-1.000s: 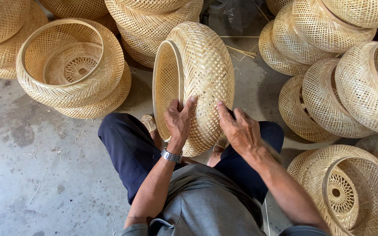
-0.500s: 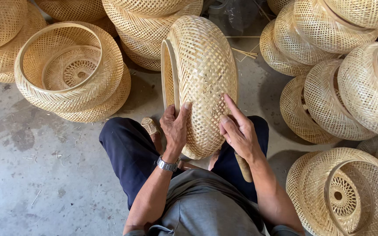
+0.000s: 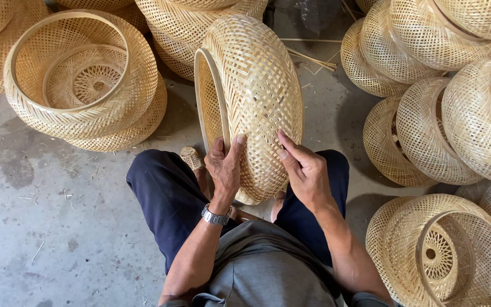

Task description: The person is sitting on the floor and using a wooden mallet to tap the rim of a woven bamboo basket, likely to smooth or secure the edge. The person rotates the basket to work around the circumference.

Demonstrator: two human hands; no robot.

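Note:
A round woven bamboo basket (image 3: 257, 85) stands on its edge between my knees, its open rim facing left. My left hand (image 3: 224, 166) grips the lower rim, thumb on the outer weave, a metal watch on the wrist. My right hand (image 3: 304, 170) rests on the outer woven wall at the lower right, fingers pressed on the strips. I sit on the concrete floor in dark trousers and a grey shirt.
A stack of similar baskets (image 3: 83, 79) lies open-side-up at the left. More woven baskets (image 3: 427, 91) pile at the right, and one (image 3: 444, 256) sits at the lower right. Thin bamboo strips (image 3: 311, 57) lie on the grey floor (image 3: 46, 227) behind.
The basket has turned on its edge, so its rim now faces more to the left. Both hands have shifted along the lower weave, the right one nearer the middle.

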